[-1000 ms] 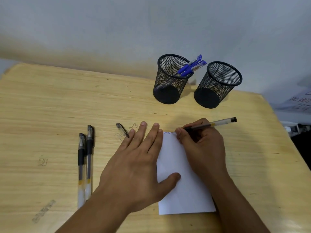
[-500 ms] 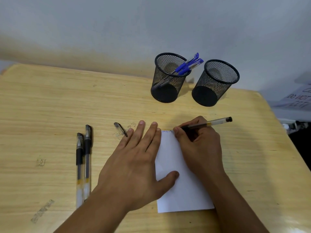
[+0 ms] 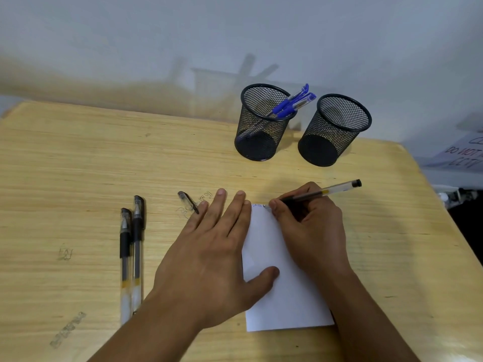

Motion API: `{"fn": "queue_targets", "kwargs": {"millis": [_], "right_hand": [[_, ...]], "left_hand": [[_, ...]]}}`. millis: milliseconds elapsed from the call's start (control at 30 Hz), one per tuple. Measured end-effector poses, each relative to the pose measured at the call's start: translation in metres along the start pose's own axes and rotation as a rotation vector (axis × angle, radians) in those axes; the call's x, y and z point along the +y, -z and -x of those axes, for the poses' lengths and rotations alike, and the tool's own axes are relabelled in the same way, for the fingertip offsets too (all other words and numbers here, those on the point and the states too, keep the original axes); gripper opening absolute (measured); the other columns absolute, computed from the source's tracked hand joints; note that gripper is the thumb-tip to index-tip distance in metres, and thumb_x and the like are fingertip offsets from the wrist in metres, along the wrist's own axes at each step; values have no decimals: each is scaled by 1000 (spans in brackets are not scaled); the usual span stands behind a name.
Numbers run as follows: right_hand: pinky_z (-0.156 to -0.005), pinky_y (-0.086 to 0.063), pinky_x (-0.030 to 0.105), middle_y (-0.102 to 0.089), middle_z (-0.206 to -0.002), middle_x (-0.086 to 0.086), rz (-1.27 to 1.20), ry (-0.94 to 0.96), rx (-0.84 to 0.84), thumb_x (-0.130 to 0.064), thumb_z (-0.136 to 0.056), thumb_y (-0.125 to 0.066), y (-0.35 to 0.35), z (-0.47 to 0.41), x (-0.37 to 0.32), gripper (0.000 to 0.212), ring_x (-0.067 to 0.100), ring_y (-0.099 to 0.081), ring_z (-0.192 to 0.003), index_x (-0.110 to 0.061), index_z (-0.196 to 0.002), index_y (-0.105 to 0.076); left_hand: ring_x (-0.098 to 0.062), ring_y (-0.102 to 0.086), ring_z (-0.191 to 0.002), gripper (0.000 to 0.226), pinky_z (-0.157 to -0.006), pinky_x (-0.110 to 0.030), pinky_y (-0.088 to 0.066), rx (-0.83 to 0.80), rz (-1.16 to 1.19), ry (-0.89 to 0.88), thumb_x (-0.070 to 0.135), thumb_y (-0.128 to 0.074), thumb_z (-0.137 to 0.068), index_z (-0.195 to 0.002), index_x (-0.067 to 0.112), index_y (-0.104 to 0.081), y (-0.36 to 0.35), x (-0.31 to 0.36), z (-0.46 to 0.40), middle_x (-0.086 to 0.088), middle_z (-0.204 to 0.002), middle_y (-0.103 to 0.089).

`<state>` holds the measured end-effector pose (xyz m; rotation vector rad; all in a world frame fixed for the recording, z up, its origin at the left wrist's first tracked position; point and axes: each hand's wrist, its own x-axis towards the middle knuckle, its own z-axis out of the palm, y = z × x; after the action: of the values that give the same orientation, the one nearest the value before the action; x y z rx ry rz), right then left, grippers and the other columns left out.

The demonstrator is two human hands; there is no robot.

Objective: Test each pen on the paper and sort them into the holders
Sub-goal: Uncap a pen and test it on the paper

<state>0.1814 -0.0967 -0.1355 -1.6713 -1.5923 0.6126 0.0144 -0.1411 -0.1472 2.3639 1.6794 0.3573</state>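
Observation:
My right hand (image 3: 311, 231) grips a clear black-ink pen (image 3: 332, 190), its tip on the top edge of the white paper (image 3: 285, 301), beside small blue writing. Spread flat, my left hand (image 3: 211, 254) presses on the paper's left side with the thumb on the sheet. A loose pen cap (image 3: 187, 201) lies just beyond my left fingertips. Two capped black pens (image 3: 132, 246) lie side by side to the left. The left mesh holder (image 3: 261, 126) contains two blue pens (image 3: 292, 103); the right mesh holder (image 3: 332, 131) looks empty.
The wooden desk (image 3: 78, 165) has pencil scribbles on it and ends at a wall behind the holders. A printed sheet (image 3: 462, 152) lies beyond the desk's right edge.
Both hands stay on the paper; the pen tip has shifted only slightly along the top edge. The camera view has moved a little.

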Motion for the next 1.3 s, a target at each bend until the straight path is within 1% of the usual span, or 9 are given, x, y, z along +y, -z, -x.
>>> {"fn": "queue_targets", "kwargs": {"millis": [67,167,300,400,533,633,800,967,1300], "right_hand": [[-65,-42,-2,-61,-72,-22,3,2,10,-26,-86,-72,-1,0,1,15,-17,-59,-81,-31,-81,-58],[-65,-43,-1,-64,-75,-20,-8,-9,22,-27,-87,-72,0,0,2,10,-11,-61,-83,-26,-86,-62],[-65,-46,2,-67,-77,-18,-42,-28,36,-29,-86,-72,1,0,1,12,-7,-64,-77,-30,-83,-61],[-64,-46,2,-67,-75,-16,-54,-44,54,-27,-86,-73,2,1,1,14,-10,-63,-80,-30,-81,-60],[-63,-42,-1,-62,-72,-20,-32,-41,45,-26,-87,-72,0,0,0,13,-19,-58,-76,-27,-82,-60],[-63,-40,-3,-59,-71,-21,-33,-30,51,-24,-87,-72,-1,1,0,12,-21,-57,-75,-23,-84,-60],[-65,-41,-2,-60,-72,-21,-23,-21,64,-23,-86,-73,-2,1,1,13,-19,-57,-75,-24,-84,-60],[-63,-42,0,-62,-71,-18,-37,-15,61,-20,-86,-72,-2,1,1,11,-15,-60,-74,-18,-85,-62],[-60,-41,-1,-62,-72,-19,-19,-39,47,-22,-87,-71,0,1,-1,13,-18,-59,-73,-22,-85,-59]], "left_hand": [[-10,28,-143,99,-118,-37,6,-3,-6,0,82,-21,-79,-153,23,7,-1,0,0,10,-160,17],[-11,25,-144,99,-118,-37,6,-5,-16,1,82,-21,-79,-154,23,5,0,0,0,9,-161,15],[-10,30,-142,99,-119,-37,7,-15,-18,-3,82,-19,-79,-152,23,11,0,1,0,10,-159,21],[-11,29,-143,99,-120,-38,5,-17,-19,-1,82,-18,-79,-152,23,11,0,0,1,10,-159,21],[-10,30,-142,99,-120,-38,5,-18,-15,1,82,-18,-79,-152,24,12,1,0,1,10,-159,21],[-10,28,-143,99,-120,-37,6,-7,-12,-1,83,-19,-79,-153,23,9,1,0,1,9,-159,19],[-13,16,-147,99,-118,-37,2,-14,-14,-2,82,-24,-80,-154,20,-4,-2,-2,0,6,-162,5],[-12,22,-146,99,-120,-38,2,-7,-15,-2,82,-20,-79,-154,21,2,-2,-2,0,8,-161,11],[-13,21,-146,99,-121,-39,0,-10,-20,-5,82,-21,-79,-154,20,1,-2,-2,0,7,-161,10]]}}
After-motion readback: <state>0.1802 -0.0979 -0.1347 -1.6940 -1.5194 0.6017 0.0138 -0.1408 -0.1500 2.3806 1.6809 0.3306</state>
